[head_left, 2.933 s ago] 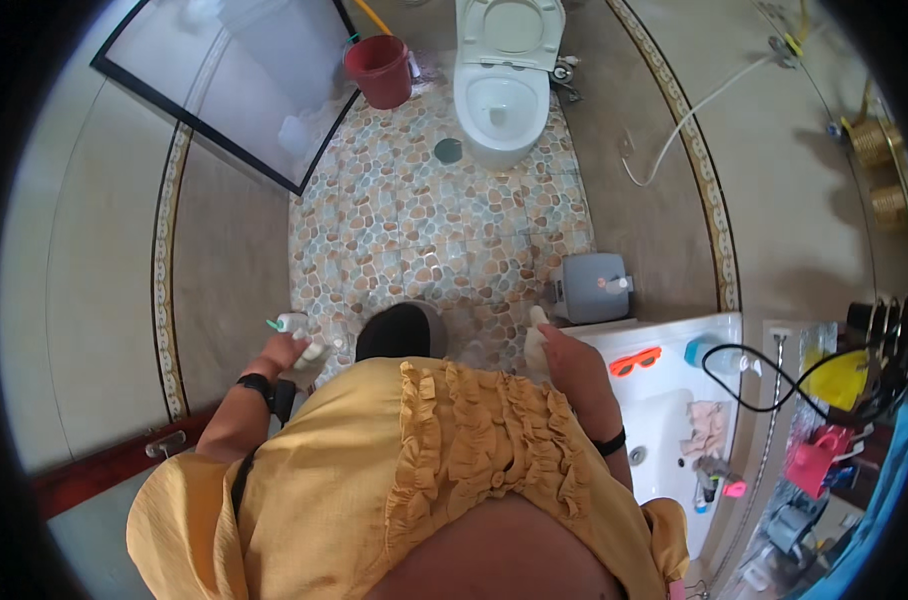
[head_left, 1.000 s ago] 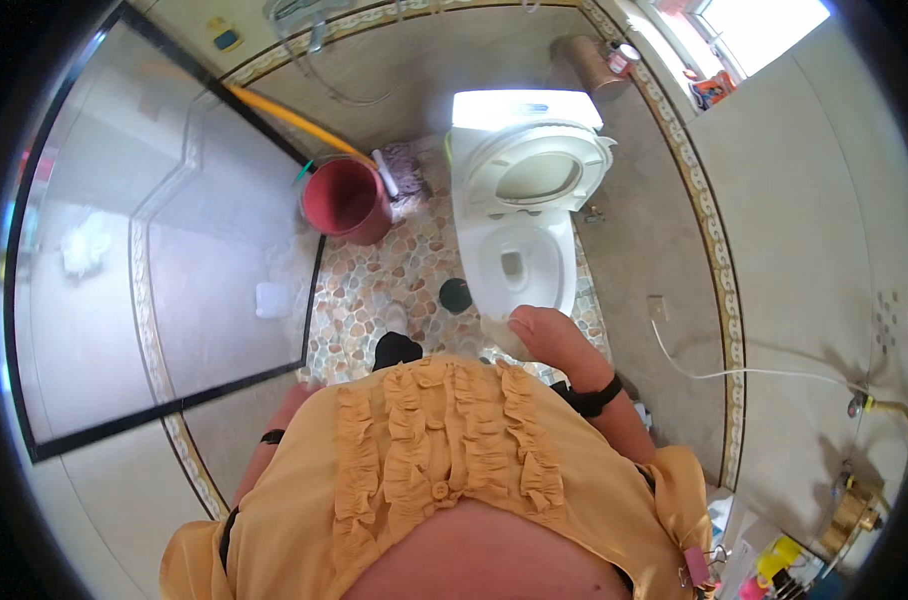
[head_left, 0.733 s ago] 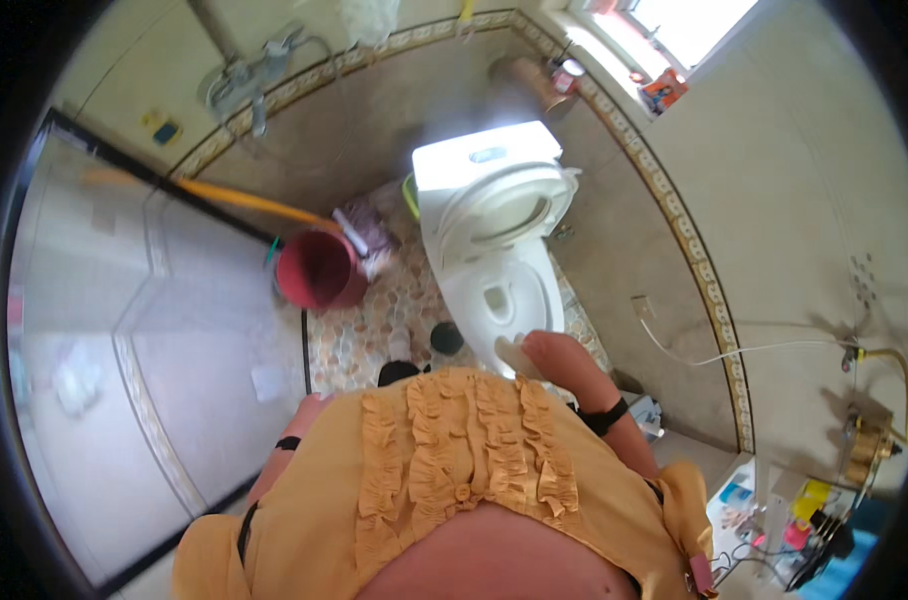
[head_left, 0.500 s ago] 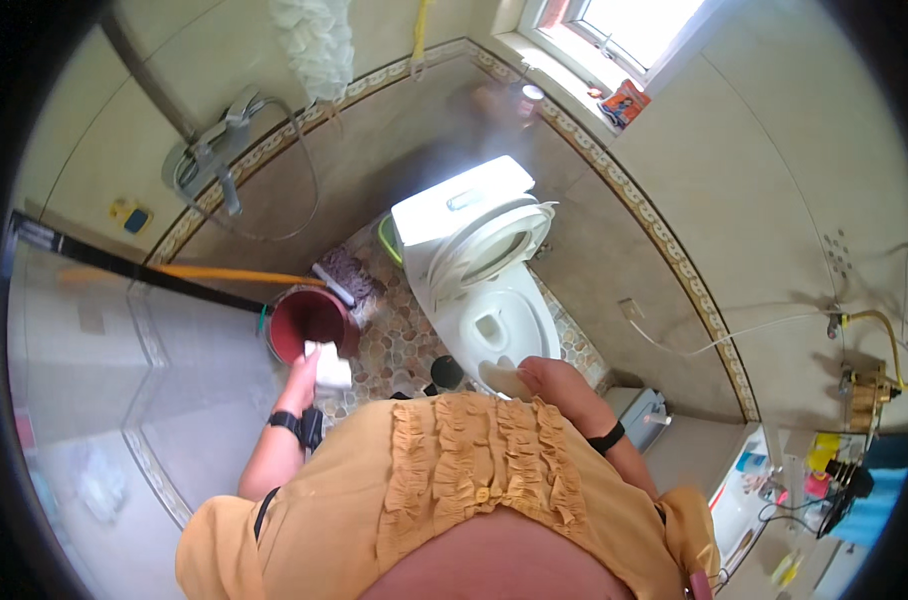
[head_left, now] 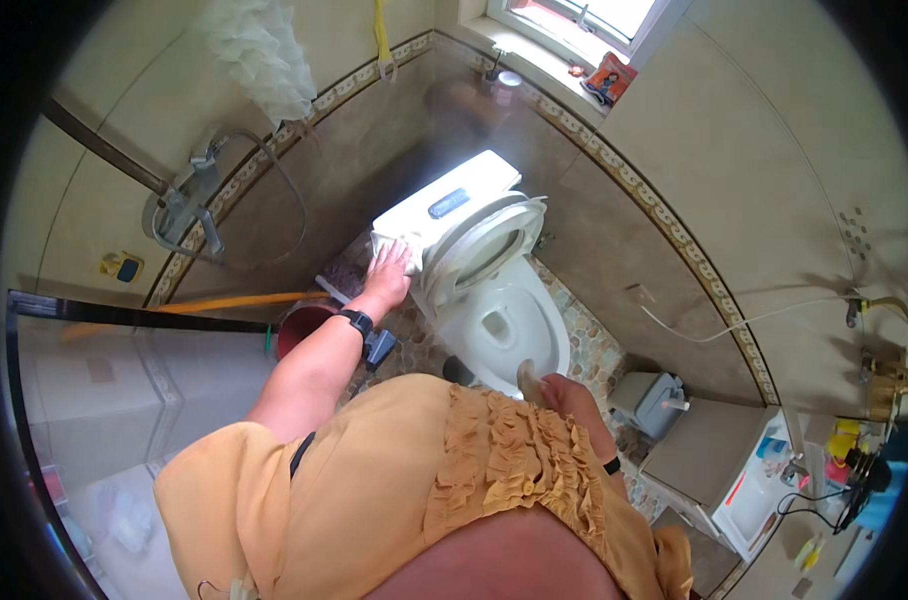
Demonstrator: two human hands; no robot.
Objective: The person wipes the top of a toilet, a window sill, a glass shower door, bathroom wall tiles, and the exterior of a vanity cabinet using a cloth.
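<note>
A white toilet (head_left: 454, 320) stands ahead of me, its seat and lid (head_left: 484, 245) raised. My left hand (head_left: 389, 272) reaches to the left side of its cistern (head_left: 404, 212) and holds a white cloth (head_left: 413, 258) against it, fingers laid over the cloth. The bowl (head_left: 499, 325) is open in front. Near its front rim my right hand (head_left: 571, 398) is closed round a pale, limp thing (head_left: 530, 380), whose kind I cannot make out. A push-button plate (head_left: 449, 203) shows on the cistern top.
Left of the toilet is a dark red bucket (head_left: 302, 328), partly behind my left arm, with an orange pole (head_left: 234, 301) beside it. A grey bin (head_left: 649, 400) and a washbasin cabinet (head_left: 699, 450) stand right. A shower mixer (head_left: 186, 215) hangs on the left wall.
My left hand has moved forward from above the bucket to the cistern's left side, carrying the white cloth. My right hand has shifted slightly right and down, still gripping the pale thing.
</note>
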